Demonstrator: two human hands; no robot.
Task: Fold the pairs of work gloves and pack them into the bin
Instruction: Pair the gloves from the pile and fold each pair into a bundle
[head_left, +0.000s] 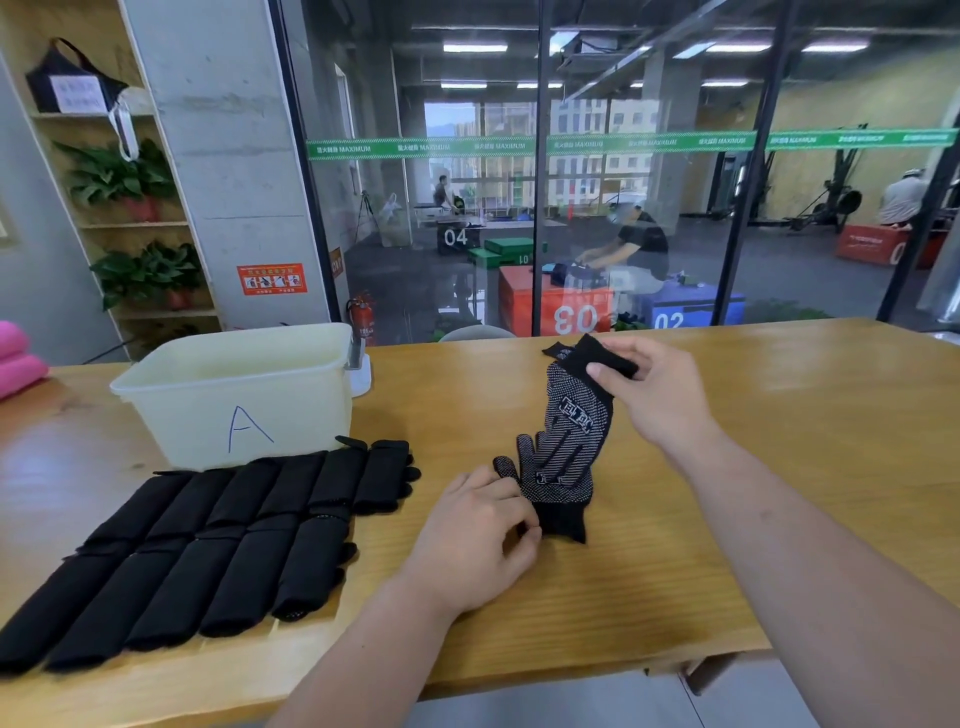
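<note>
Black knit w/ white grip dots on one face: the glove pair (569, 447) hung slack betw. both hands, upper end lifted, lower end lying on the bench (805, 415), well right of the bin (171, 410). Right hand (654, 395) pinched the plain black band at the top, thumb & fingers (605, 376) clamped on it. Left hand (478, 540) had its fingers curled in, nipping the lower black edge down near the bench. Pair looked light & floppy, no stiffness, so prob. folds wherever creased but springs open if let go. Dotted face likely grippy, plain knit less so. Best hold: the end bands, both layers together, so the 2 gloves don't slide apart. Folded pairs (208, 545) lay in rows in front of the bin; none visible inside it.
</note>
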